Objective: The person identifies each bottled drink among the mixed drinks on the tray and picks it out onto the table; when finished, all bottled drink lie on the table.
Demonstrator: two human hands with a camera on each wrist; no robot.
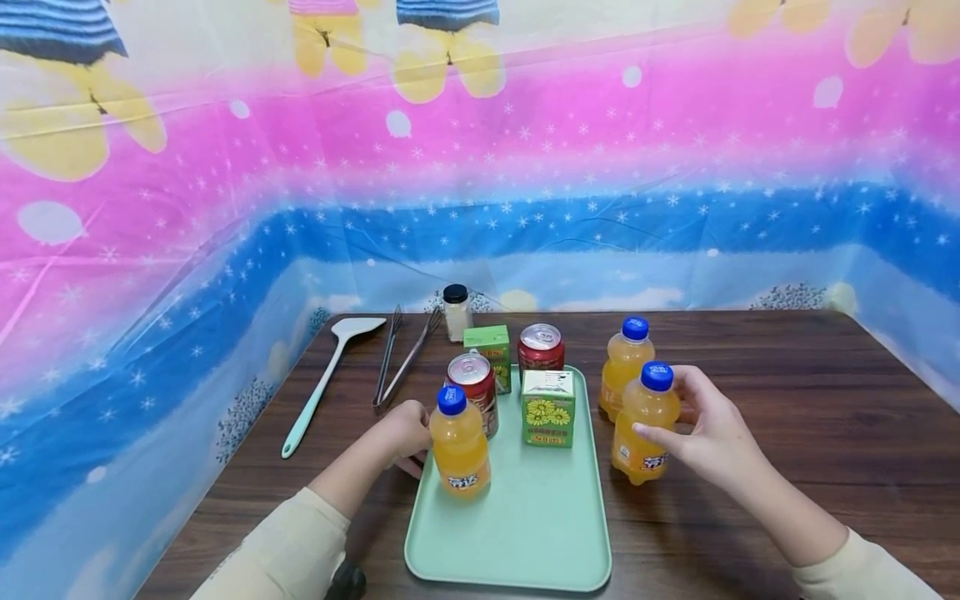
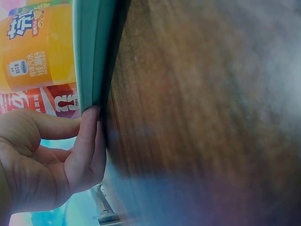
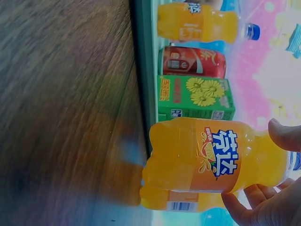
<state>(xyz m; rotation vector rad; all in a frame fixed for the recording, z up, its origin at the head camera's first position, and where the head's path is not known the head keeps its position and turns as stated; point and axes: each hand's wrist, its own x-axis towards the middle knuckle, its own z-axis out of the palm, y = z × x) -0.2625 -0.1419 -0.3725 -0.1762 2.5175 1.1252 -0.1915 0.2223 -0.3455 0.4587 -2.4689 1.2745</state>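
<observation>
My right hand [image 1: 712,425] grips an orange soda bottle [image 1: 645,417] with a blue cap, thumb on one side and fingers on the other, to the right of the green tray [image 1: 525,533]. Whether the bottle's base touches the table is unclear. Behind it stands a second orange soda bottle [image 1: 628,358]. My left hand [image 2: 51,160] pinches the tray's left rim. On the tray are another orange soda bottle [image 1: 460,446], a red soda can [image 1: 480,387] and a green drink carton [image 1: 549,412]. A second red can [image 1: 542,350] and carton [image 1: 489,350] stand at its far end, partly hidden.
On the dark wooden table [image 1: 810,400], a pale spatula [image 1: 330,383] and metal tongs [image 1: 405,358] lie to the left. A black-lidded jar [image 1: 457,315] stands at the back. A patterned cloth [image 1: 562,150] hangs around the table's back and sides.
</observation>
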